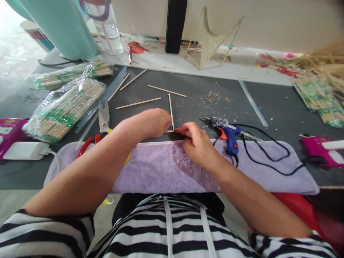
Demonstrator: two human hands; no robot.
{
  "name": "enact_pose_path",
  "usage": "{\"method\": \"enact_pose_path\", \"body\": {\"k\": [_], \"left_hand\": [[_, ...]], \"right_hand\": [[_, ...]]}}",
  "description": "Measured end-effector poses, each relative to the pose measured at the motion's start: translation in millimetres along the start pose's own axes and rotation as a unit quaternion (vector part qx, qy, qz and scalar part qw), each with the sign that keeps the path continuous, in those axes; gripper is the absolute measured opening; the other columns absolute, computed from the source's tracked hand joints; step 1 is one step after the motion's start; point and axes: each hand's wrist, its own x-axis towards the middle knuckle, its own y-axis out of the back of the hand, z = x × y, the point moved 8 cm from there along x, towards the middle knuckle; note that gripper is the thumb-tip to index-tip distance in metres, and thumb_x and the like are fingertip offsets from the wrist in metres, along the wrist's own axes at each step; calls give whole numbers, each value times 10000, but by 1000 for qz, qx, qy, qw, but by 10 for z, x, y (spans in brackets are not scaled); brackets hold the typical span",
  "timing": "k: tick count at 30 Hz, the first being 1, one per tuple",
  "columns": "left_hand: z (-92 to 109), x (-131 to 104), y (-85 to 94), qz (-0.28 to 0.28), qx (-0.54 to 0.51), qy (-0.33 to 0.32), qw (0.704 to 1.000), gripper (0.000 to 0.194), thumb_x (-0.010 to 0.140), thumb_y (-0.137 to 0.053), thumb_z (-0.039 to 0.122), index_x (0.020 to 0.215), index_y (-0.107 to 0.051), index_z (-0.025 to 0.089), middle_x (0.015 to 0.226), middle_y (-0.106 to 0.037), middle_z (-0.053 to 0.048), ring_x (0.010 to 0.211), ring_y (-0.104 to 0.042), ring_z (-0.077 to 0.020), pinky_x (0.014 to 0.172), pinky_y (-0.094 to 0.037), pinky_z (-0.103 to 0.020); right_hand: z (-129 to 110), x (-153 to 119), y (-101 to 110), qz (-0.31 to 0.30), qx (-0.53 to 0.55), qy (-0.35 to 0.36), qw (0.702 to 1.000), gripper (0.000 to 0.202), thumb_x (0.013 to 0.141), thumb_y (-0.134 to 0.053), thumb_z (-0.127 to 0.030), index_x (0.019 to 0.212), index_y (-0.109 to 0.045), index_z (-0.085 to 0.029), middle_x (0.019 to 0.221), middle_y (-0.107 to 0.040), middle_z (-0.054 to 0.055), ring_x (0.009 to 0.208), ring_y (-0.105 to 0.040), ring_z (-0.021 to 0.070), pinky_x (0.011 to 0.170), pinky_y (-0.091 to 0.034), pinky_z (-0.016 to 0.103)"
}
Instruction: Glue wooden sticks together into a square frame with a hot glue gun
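Two thin wooden sticks meet at a corner between my hands; the upright stick points away from me, and a short piece of the other shows crosswise. My left hand is closed with fingertips down at the crosswise stick, left of the corner. My right hand pinches at the corner from the right, its index finger reaching to the joint. Loose sticks lie beyond, one to the left and another past the upright stick's far end. A blue glue gun rests right of my right hand.
A purple towel lies along the near edge. Scissors and bagged sticks are at left. A glue stick and coiled black cable are at right. A stick frame, black phone and water bottle stand behind.
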Motion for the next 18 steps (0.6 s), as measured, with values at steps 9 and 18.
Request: {"method": "enact_pose_path", "body": {"k": [9, 18], "left_hand": [[10, -12, 3, -15, 2, 5, 1000, 281, 847, -488, 158, 900, -763, 176, 898, -745, -67, 781, -639, -169, 666, -406, -261], [-342, -142, 204, 12, -41, 68, 997, 243, 809, -547, 198, 914, -765, 206, 903, -744, -39, 828, -640, -169, 750, -439, -263]], "right_hand": [[2, -3, -5, 3, 7, -5, 1000, 444, 686, -452, 27, 1034, -487, -247, 1148, -745, 86, 1114, -683, 250, 973, -495, 459], [21, -4, -14, 1, 17, -6, 1000, 433, 693, -439, 22, 1030, -471, -247, 1163, -740, 92, 1155, -677, 257, 976, -493, 487]]}}
